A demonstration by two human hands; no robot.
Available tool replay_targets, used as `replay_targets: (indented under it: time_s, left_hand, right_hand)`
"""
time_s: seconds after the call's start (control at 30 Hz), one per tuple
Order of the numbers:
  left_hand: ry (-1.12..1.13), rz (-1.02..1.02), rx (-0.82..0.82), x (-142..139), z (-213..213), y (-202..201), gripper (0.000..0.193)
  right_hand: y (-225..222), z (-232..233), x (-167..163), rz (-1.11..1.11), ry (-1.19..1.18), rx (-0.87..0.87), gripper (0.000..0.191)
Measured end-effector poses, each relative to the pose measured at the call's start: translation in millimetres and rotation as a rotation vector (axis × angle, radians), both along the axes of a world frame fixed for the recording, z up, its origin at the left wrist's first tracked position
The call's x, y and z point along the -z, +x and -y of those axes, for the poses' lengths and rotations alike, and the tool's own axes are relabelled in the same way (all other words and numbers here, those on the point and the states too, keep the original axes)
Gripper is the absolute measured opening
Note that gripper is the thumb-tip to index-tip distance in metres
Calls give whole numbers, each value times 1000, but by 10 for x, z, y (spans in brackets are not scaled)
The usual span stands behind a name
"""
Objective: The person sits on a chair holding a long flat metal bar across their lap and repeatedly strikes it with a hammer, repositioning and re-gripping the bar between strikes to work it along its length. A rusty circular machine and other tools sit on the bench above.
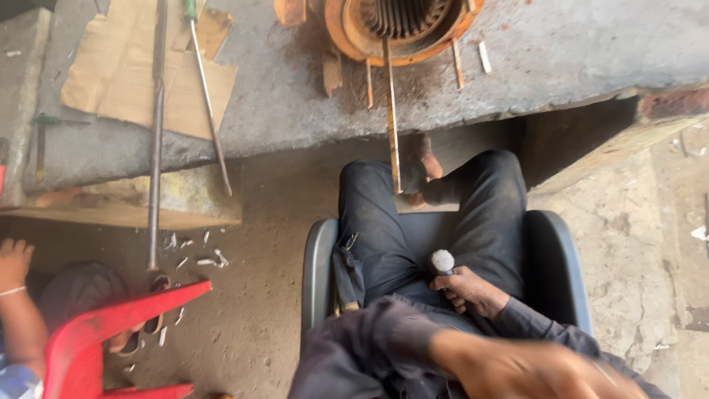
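I sit on a grey plastic chair [317,258] in dark trousers. My right hand [469,290] rests in my lap, closed around a tool with a worn, round metal end [442,261] that points up. My left hand [539,369] is a blur at the bottom edge, its forearm crossing in front of my body; its fingers cannot be made out. Ahead, an orange-rimmed motor stator [402,29] lies on a concrete slab [576,52]. A long thin metal strip [391,125] runs from the stator down to my bare foot [422,170].
On the slab's left lie a sheet of cardboard [125,74], a long green-handled screwdriver [209,103] and a long metal rod [155,140]. A red plastic chair [103,332] and another person's hand [13,262] are at the lower left. Scraps litter the dirt floor.
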State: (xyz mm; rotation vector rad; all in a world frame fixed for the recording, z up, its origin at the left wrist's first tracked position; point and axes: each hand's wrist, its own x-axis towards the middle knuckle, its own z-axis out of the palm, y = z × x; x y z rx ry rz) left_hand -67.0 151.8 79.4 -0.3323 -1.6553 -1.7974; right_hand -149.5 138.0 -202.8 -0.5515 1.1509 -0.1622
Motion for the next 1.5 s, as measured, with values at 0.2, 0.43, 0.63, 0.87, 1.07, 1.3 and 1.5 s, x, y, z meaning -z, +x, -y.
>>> replay_targets:
  time_s: [0.2,0.43,0.63,0.87,1.07,1.3,1.5]
  left_hand:
    - [-133,319,-749,139,476,926,24]
    - [-55,599,-1350,574,866,1882,18]
    - [-1011,795,-1543,901,1461,1884,38]
    - [-1502,561,-1354,870,2114,1560,40]
    - [-1633,638,-924,780,2480,1313,21]
    - [-1533,489,-978,754,2228,1413,33]
    - [-1457,445,-1114,776,1733,1003,52]
  right_hand:
    - [27,-22,-318,-18,-95,36,21]
    - [-347,141,-1069,438,-449,173,48]
    - [-186,146,-720,231,-148,278,29]
    - [-335,126,-589,159,-46,320,11]
    - [-406,139,-568,184,-76,318,14]
    - [-569,159,-557,124,-212,367,6]
    - [-707,91,-647,383,-491,400,35]
